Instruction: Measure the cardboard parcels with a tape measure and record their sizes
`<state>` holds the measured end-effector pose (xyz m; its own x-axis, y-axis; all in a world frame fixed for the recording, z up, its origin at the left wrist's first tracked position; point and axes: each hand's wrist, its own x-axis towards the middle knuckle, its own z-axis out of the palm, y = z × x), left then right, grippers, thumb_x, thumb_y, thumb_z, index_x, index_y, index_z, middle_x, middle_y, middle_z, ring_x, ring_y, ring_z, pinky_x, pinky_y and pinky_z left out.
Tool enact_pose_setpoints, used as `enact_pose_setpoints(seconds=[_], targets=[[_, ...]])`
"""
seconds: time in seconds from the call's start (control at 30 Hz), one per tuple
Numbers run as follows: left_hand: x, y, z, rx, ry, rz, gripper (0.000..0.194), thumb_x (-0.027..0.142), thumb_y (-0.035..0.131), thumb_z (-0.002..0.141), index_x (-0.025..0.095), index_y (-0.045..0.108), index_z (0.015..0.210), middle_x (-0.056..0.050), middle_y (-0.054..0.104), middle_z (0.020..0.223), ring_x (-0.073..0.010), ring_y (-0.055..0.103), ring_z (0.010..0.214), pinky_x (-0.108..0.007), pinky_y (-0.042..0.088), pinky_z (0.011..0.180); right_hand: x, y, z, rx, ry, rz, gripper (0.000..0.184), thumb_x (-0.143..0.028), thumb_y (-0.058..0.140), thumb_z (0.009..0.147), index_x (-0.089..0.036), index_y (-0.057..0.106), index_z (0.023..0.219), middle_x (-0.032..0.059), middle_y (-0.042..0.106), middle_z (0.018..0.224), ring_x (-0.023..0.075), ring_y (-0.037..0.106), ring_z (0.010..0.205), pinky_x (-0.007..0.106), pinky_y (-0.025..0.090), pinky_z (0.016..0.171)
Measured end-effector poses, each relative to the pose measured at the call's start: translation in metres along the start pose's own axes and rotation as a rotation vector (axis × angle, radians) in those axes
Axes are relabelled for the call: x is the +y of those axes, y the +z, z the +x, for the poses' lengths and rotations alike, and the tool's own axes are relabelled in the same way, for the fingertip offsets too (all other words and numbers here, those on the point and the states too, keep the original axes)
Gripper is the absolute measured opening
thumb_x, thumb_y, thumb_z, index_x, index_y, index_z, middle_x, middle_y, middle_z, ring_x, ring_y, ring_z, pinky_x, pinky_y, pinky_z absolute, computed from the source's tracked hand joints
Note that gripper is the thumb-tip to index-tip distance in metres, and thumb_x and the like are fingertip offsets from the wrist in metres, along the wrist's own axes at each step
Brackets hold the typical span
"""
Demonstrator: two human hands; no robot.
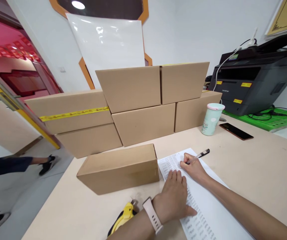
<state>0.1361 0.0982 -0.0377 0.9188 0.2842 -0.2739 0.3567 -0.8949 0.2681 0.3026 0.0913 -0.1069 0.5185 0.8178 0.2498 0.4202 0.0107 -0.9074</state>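
A printed sheet of paper (215, 203) with columns of small text lies on the table. My left hand (174, 193), a pale watch strap on its wrist, rests flat on the sheet with the thumb spread. My right hand (193, 168) is closed round a pen (203, 153), its tip side over the upper part of the print. Left of the sheet stands a closed cardboard box (123, 170). Beside my left forearm lies a yellow and black tool (126, 213), partly hidden by the arm.
Several stacked cardboard boxes (143, 123) line the table's back. To the right are a mint cup (212, 120) with a pink-rimmed lid, a phone (236, 131) and a black printer (255, 80) on a green base (270, 120). A person's legs (13, 163) show at left.
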Motion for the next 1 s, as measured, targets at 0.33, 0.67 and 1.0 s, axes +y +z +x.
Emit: enact_pose_setpoints(seconds=[0.33, 0.67, 1.0], targets=[[-0.0005, -0.0018, 0.0, -0.005, -0.003, 0.015, 0.095, 0.061, 0.055, 0.079, -0.002, 0.025, 0.143, -0.028, 0.016, 0.151, -0.0374, 0.012, 0.141, -0.045, 0.01, 0.116, 0.0029, -0.0006, 0.001, 0.01, 0.009, -0.009, 0.022, -0.02, 0.052, 0.063, -0.024, 0.032, 0.054, -0.0075, 0.032, 0.051, 0.0109, 0.031, 0.05, 0.024, 0.026, 0.048], [0.001, -0.0011, 0.0003, -0.011, -0.009, 0.055, 0.094, 0.062, 0.054, 0.079, 0.001, 0.025, 0.144, -0.025, 0.017, 0.152, -0.0363, 0.012, 0.141, -0.046, 0.013, 0.115, 0.0045, -0.0008, 0.0012, 0.004, -0.006, -0.017, 0.023, -0.02, 0.052, 0.064, -0.023, 0.032, 0.055, -0.0074, 0.032, 0.051, 0.0113, 0.032, 0.051, 0.024, 0.027, 0.048], [-0.0004, 0.0013, 0.0005, 0.001, -0.008, 0.005, 0.095, 0.059, 0.057, 0.078, -0.002, 0.024, 0.143, -0.028, 0.015, 0.151, -0.0376, 0.01, 0.141, -0.045, 0.01, 0.116, 0.0026, -0.0014, 0.0009, -0.007, -0.003, -0.009, 0.023, -0.02, 0.052, 0.064, -0.024, 0.031, 0.055, -0.0073, 0.032, 0.051, 0.0115, 0.032, 0.051, 0.025, 0.027, 0.049]])
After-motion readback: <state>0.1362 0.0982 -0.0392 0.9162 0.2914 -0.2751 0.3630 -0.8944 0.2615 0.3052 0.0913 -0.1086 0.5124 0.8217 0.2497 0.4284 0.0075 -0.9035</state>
